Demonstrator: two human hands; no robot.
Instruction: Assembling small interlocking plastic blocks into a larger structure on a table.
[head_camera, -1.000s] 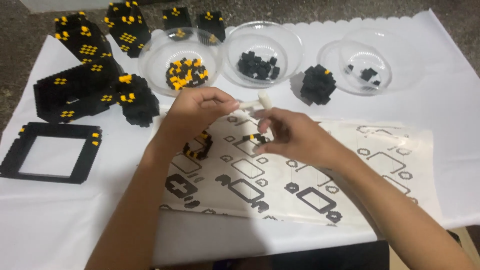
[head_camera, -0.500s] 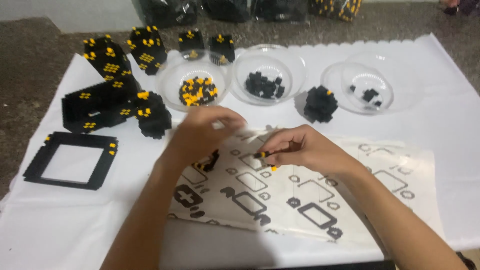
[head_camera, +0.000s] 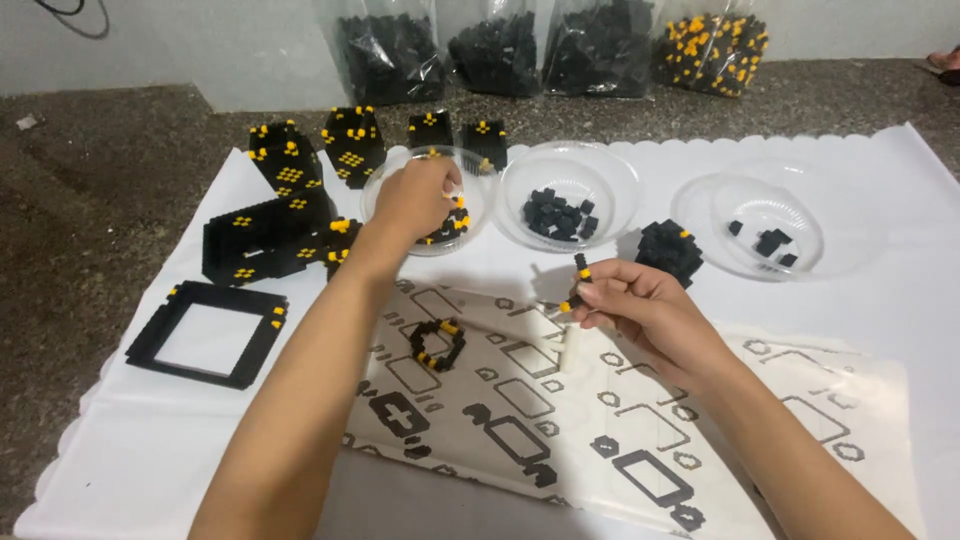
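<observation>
A person's view down onto a dark speckled counter (head_camera: 100, 200) spread with a white sheet (head_camera: 880, 200), where small black and yellow building bricks are being put together.

At far left lies a flat, open square black frame (head_camera: 207, 333) with yellow corner bricks, already built. Behind it stand several finished black wall sections (head_camera: 262, 236) dotted with yellow, and more built blocks (head_camera: 352, 142) sit further back. A good share of the model therefore looks assembled, though the parts are not yet joined to one another.

Next comes the left hand (head_camera: 418, 200), stretched forward with its fingers dipped into a clear bowl (head_camera: 470, 235) of yellow and black bricks; I cannot tell whether it has pinched one. Nearer the viewer, a small black and yellow ring (head_camera: 437, 343) of bricks rests on a printed instruction sheet (head_camera: 640, 440) showing step diagrams.

In the middle, a second clear bowl (head_camera: 600, 180) holds loose black bricks. Just in front of it, the right hand (head_camera: 640, 310) is closed around a small strip of bricks (head_camera: 578, 283), black with yellow ends, held upright above the instruction sheet. This piece looks unfinished.

To the right, a built black lump (head_camera: 668, 250) sits beside a third clear bowl (head_camera: 800, 215) with only a few black bricks. Along the back wall, four full bags of bricks (head_camera: 550, 45) suggest much building remains.
</observation>
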